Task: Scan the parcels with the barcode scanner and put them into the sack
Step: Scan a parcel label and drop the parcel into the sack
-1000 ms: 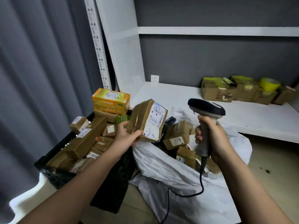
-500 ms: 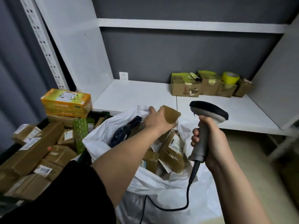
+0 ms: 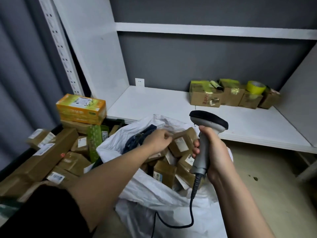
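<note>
My left hand (image 3: 157, 142) reaches over the open white sack (image 3: 154, 191) and pinches the left edge of a brown parcel (image 3: 184, 141). That parcel lies on top of several taped brown parcels (image 3: 164, 170) inside the sack. My right hand (image 3: 214, 152) grips the handle of the grey barcode scanner (image 3: 208, 121) upright at the sack's right side. The scanner's black head points left and its cable (image 3: 192, 194) hangs down over the sack. More parcels (image 3: 51, 152) fill a black crate (image 3: 8, 166) to the left.
An orange and green box (image 3: 80, 109) tops the crate pile. A white shelf (image 3: 154, 103) runs behind the sack, with cardboard boxes (image 3: 205, 97) and a yellow tape roll (image 3: 255, 86) at its back right. A dark blue item (image 3: 137, 140) lies in the sack's mouth. Floor shows on the right.
My left hand carried the parcel from over the crate rightward to the sack and lowered it onto the pile there. The scanner has stayed nearly still in my right hand.
</note>
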Demonstrator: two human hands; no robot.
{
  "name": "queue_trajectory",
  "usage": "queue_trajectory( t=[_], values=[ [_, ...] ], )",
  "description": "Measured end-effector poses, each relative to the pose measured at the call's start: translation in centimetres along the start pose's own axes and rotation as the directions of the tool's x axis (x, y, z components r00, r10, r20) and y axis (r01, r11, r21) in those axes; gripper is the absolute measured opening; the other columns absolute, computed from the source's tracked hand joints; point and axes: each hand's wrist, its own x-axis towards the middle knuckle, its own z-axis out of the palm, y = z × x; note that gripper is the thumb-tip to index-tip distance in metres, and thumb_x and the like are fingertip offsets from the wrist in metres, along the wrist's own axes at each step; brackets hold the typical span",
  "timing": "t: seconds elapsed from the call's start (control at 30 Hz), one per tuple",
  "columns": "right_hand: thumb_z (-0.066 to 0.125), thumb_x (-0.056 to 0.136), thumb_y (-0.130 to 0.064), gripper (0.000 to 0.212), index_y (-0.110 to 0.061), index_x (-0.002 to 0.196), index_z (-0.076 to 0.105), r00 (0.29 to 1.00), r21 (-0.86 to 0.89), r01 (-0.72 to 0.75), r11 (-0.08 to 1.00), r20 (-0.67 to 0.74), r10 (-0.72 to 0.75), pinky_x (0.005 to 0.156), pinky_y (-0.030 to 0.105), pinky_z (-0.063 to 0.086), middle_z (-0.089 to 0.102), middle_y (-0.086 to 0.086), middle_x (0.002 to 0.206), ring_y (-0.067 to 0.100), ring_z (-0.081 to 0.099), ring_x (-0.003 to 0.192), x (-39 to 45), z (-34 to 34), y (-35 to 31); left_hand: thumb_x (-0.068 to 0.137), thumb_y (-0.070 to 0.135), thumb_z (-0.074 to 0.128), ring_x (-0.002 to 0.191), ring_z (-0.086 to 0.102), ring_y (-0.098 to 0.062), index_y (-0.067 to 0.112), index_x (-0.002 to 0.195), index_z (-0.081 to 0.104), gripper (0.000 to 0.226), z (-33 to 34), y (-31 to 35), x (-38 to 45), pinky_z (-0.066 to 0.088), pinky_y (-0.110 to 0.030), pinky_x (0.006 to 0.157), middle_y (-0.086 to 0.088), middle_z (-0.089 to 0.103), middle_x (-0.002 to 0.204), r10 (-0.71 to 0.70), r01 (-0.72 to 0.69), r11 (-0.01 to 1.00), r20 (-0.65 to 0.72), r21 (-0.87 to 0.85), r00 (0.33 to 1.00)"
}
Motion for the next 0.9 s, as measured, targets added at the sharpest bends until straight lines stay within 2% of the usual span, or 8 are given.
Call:
queue_trajectory(
  t=[0.1,0.2,0.3,0.37,0.47,0.53,0.73,0.9],
  values=[
    [0.057,0.094,-0.023,0.021,-0.008,0.085,0.045,0.996,-0.047,-0.03,0.998,0.085,0.034,0.038,0.018,0.033,0.044,0.005,0.052,0.014,0.039,0.037,-0.2,2.9,1.5,0.096,0.032,0.051,0.092,0.063,-0.017,0.023,0.101,0.064,0.017,-3.6,-5.5,-4.8,0.051,-0.032,0.079,0.005,0.067,0.097,-0.054,0.059,0.997,-0.088,0.051,0.995],
    [0.058,0.094,-0.023,0.019,-0.009,0.087,0.047,0.985,-0.118,-0.037,0.992,0.161,0.056,0.037,0.019,0.033,0.046,0.003,0.049,0.014,0.041,0.036,-0.4,6.1,3.9,0.093,0.031,0.055,0.092,0.063,-0.018,0.024,0.102,0.064,0.014,-8.1,-11.7,-9.3,0.045,-0.028,0.072,0.007,0.064,0.092,-0.155,0.179,0.979,-0.212,0.099,0.965],
    [0.06,0.093,-0.02,0.021,-0.008,0.101,0.044,0.966,-0.17,-0.026,0.985,0.249,0.068,0.039,0.021,0.033,0.046,0.005,0.051,0.015,0.041,0.037,-1.2,10.4,7.1,0.09,0.036,0.059,0.101,0.059,-0.023,0.02,0.114,0.057,0.029,-13.0,-18.3,-12.9,0.046,-0.03,0.077,0.001,0.06,0.105,-0.319,0.36,0.927,-0.282,0.105,0.905],
    [0.058,0.094,-0.017,0.019,-0.006,0.101,0.045,0.951,-0.22,-0.013,0.975,0.3,0.08,0.039,0.022,0.033,0.046,0.006,0.05,0.016,0.04,0.037,-1.5,13.2,9.4,0.086,0.047,0.059,0.114,0.054,-0.028,0.019,0.121,0.05,0.045,-15.5,-22.5,-14.9,0.047,-0.035,0.088,-0.01,0.054,0.127,-0.416,0.484,0.853,-0.306,0.195,0.856],
    [0.058,0.095,-0.016,0.019,-0.005,0.104,0.045,0.93,-0.286,-0.024,0.958,0.345,0.126,0.039,0.021,0.035,0.048,0.005,0.048,0.016,0.042,0.036,-2.0,17.1,12.9,0.081,0.06,0.061,0.13,0.041,-0.034,0.014,0.143,0.032,0.083,-17.7,-28.1,-17.7,0.04,-0.042,0.103,-0.016,0.035,0.144,-0.616,0.676,0.717,-0.298,0.17,0.729],
    [0.059,0.095,-0.017,0.019,-0.006,0.1,0.045,0.917,-0.321,-0.045,0.946,0.362,0.167,0.041,0.024,0.036,0.048,0.006,0.05,0.017,0.043,0.039,-2.2,19.0,15.0,0.073,0.066,0.066,0.133,0.036,-0.034,0.012,0.146,0.026,0.098,-18.0,-31.4,-18.8,0.036,-0.042,0.106,-0.017,0.032,0.145,-0.697,0.744,0.653,-0.269,0.146,0.665],
    [0.059,0.094,-0.013,0.016,-0.007,0.094,0.045,0.906,-0.362,-0.082,0.928,0.361,0.221,0.041,0.027,0.034,0.047,0.007,0.05,0.019,0.041,0.04,-2.6,22.5,18.9,0.067,0.068,0.07,0.131,0.041,-0.031,0.01,0.145,0.028,0.106,-17.4,-38.1,-18.0,0.036,-0.041,0.106,-0.015,0.038,0.144,-0.764,0.784,0.62,-0.211,0.022,0.61],
    [0.061,0.093,-0.014,0.017,-0.008,0.097,0.046,0.916,-0.367,-0.088,0.926,0.334,0.22,0.044,0.029,0.035,0.048,0.009,0.051,0.02,0.041,0.04,-2.4,22.5,19.7,0.069,0.049,0.077,0.114,0.054,-0.031,0.008,0.131,0.044,0.081,-16.7,-39.4,-16.7,0.047,-0.042,0.097,-0.015,0.052,0.13,-0.735,0.743,0.66,-0.298,-0.111,0.609]
  ],
)
